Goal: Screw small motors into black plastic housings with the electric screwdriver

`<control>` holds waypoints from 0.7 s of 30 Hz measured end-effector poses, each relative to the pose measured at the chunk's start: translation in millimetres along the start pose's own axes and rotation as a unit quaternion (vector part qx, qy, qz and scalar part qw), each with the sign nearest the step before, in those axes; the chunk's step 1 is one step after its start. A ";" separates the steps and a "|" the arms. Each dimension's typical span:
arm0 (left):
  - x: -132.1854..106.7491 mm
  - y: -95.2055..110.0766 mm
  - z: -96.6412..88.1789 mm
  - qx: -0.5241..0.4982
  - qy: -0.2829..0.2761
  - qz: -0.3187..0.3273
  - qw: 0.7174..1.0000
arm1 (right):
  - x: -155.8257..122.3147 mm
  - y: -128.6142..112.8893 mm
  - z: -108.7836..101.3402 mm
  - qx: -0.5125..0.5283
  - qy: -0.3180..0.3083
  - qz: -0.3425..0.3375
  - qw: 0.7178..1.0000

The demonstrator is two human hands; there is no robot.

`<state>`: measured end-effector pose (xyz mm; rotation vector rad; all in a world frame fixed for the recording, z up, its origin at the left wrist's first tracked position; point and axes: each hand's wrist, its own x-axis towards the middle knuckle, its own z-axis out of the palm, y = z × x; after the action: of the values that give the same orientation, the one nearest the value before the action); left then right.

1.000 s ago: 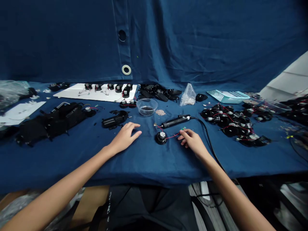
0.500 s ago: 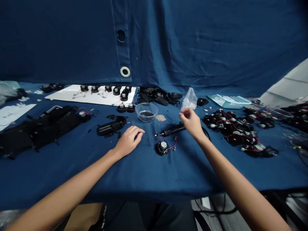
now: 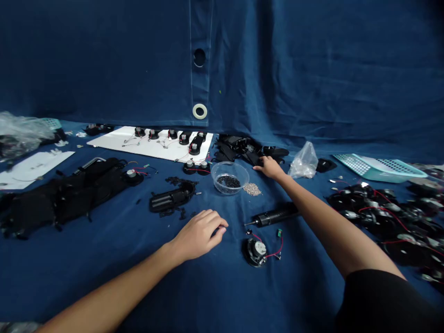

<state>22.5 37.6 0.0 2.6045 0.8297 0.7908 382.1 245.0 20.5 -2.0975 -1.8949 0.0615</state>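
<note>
My left hand (image 3: 199,235) rests over the blue cloth, palm down, fingers loosely curled, thumb a little apart and nothing in it. My right hand (image 3: 271,167) is stretched to the far pile of black plastic parts (image 3: 239,149), with its thumb and fingers closed at the edge of one flat black part. Between my arms lies a small round speaker (image 3: 256,252) with red wires and a tiny green board. Behind it an electric screwdriver (image 3: 275,215) points left, partly under my right forearm. A clear bowl (image 3: 231,178) of small black screws stands beside a heap of small metallic pieces (image 3: 252,189).
A white board (image 3: 152,147) with several speakers lies at the back left. Black housings (image 3: 72,194) fill the left side, near a black shell (image 3: 171,198). On the right are a plastic bag (image 3: 304,162), a light-blue basket (image 3: 381,171) and piled wired speakers (image 3: 398,217).
My right hand has moved forward from above the screwdriver to the black parts pile. The left hand stays near the same spot on the cloth. The view has shifted.
</note>
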 end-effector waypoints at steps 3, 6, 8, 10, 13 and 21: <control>0.2 -0.6 0.6 0.003 -0.010 0.002 1.000 | 2.1 2.8 2.9 -0.008 0.008 -0.003 1.000; 0.5 -0.5 0.4 0.007 -0.008 0.000 1.000 | 4.8 -2.6 4.1 -0.012 0.004 -0.007 1.000; 1.1 -0.5 0.3 0.011 -0.006 -0.002 1.000 | 7.0 -9.2 4.8 -0.010 0.004 0.000 1.000; 1.9 -0.7 0.5 0.017 -0.005 -0.002 1.000 | 9.1 -16.5 5.1 -0.004 0.011 0.022 1.000; 3.1 -1.3 0.7 0.026 -0.005 -0.001 1.000 | 11.2 -25.6 2.7 0.022 0.020 0.066 0.997; 3.4 -2.1 -0.5 0.026 -0.008 -0.004 1.000 | -13.9 -37.0 -25.8 0.184 0.004 0.125 0.975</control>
<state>23.7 41.4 0.9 2.6468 0.8673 0.7542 350.9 229.0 52.1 -2.0519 -1.4675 0.4270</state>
